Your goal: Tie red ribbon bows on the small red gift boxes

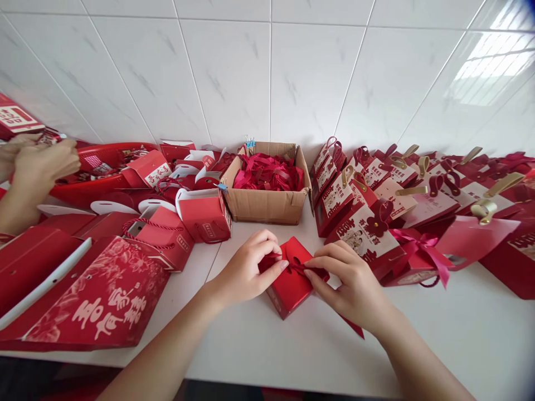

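A small red gift box (288, 295) rests on the white table in front of me, turned at an angle. Across its top lies a dark red ribbon (297, 266) with a loop or knot at the middle, and one loose tail hangs past the box's right side. My left hand (254, 264) pinches the ribbon at the left of the knot, thumb on the box top. On the other side, my right hand (345, 278) grips the ribbon between thumb and fingers. Both hands are closed and touch the box or hover just above it; fingertips partly hide the knot.
Behind the box stands a cardboard box (265, 206) full of red ribbons. Rows of finished-looking gift boxes (368, 236) crowd the right. At left are open red boxes (204, 214), a large red bag (104, 295) and a red basket (67, 192), beside another person's hands (42, 161).
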A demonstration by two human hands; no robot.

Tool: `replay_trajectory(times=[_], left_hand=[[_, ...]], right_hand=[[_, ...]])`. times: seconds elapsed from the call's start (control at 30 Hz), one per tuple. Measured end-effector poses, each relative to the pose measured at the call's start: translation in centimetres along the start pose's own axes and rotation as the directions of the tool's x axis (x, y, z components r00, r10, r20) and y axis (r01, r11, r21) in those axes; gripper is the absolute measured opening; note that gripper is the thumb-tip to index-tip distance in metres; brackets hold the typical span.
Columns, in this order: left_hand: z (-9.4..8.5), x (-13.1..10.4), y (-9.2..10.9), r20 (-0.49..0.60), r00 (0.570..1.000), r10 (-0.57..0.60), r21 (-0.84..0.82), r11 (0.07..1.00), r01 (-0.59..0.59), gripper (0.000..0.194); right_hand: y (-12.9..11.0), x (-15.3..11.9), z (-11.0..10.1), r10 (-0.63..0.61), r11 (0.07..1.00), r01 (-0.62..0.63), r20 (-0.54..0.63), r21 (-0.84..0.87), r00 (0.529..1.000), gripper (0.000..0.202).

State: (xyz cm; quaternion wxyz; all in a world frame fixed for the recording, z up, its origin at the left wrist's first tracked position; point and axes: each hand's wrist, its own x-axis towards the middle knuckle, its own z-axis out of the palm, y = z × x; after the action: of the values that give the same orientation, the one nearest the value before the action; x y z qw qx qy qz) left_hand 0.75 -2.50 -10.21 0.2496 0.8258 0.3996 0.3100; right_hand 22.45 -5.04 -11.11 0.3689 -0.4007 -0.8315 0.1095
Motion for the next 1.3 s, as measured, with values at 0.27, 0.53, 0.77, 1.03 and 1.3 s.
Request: replay_trajectory(times=[0.27, 0.53, 0.77, 1.03, 1.3], left_hand=[[-0.1, -0.2, -0.4, 0.018, 0.995, 0.095, 0.056, 0.994, -0.096, 0.010], [-0.6, -0.4, -1.2, -0.013, 0.985, 0.170, 0.162, 0.973, -0.165, 0.005], [-0.7, -0.8, -1.2, 0.025, 0.992, 0.128, 0.159, 0.979, -0.130, 0.009], [-1.2, -1.1, -0.7, 0.099, 0.994, 0.042, 0.098, 0.994, -0.052, 0.008], [-1.5, -1.2, -0.7, 0.175, 0.984, 0.018, 0.037, 0.999, -0.025, 0.012]], right_hand=[[0.1, -0.1, 0.6, 0.031, 0.990, -0.033, 0.021, 0.138, 0.999, 0.016], [0.3, 0.0, 0.5, 0.066, 0.994, -0.074, 0.089, 0.086, 0.994, 0.025], [0.3, 0.0, 0.4, 0.045, 0.997, -0.051, 0.080, 0.064, 0.996, 0.024], [0.3, -0.1, 0.6, 0.083, 0.993, -0.090, 0.091, 0.080, 0.992, 0.025], [0.0, 0.0, 0.9, 0.109, 0.989, -0.116, 0.080, 0.089, 0.991, 0.024]])
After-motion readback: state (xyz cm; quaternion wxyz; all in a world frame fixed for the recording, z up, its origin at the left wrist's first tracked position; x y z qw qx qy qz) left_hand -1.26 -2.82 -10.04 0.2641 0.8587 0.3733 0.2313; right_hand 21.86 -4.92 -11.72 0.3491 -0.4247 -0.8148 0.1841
